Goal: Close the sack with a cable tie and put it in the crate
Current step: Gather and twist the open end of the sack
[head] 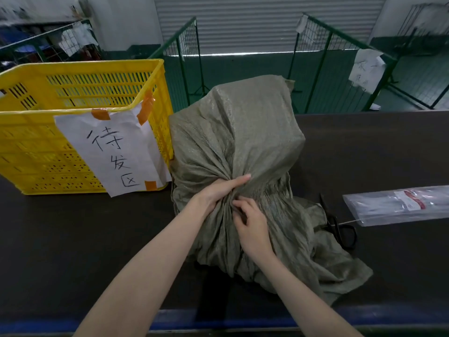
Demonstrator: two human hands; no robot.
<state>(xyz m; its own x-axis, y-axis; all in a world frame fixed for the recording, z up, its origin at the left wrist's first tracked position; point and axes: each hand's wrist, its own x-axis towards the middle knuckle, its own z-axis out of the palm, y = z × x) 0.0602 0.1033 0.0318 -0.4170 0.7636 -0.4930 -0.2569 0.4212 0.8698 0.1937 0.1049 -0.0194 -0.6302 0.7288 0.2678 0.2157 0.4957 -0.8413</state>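
A filled grey-green woven sack point(238, 132) lies on the dark table point(73, 227), its loose mouth spread toward me. My left hand point(218, 190) grips the gathered neck of the sack from the left, thumb stretched over the bunch. My right hand point(250, 224) pinches the fabric at the same neck from the near side, fingers curled. The yellow slatted crate point(43, 144) stands just left of the sack, touching it, with a white paper label point(116, 147) taped on its corner. A clear packet of cable ties point(401, 205) lies to the right. No tie shows on the neck.
Black scissors point(340, 227) lie on the table between the sack's mouth and the packet. Beyond the table's far edge stand green wire-mesh fences point(315, 62) and a roller door. The table's near edge has a blue strip point(170, 319).
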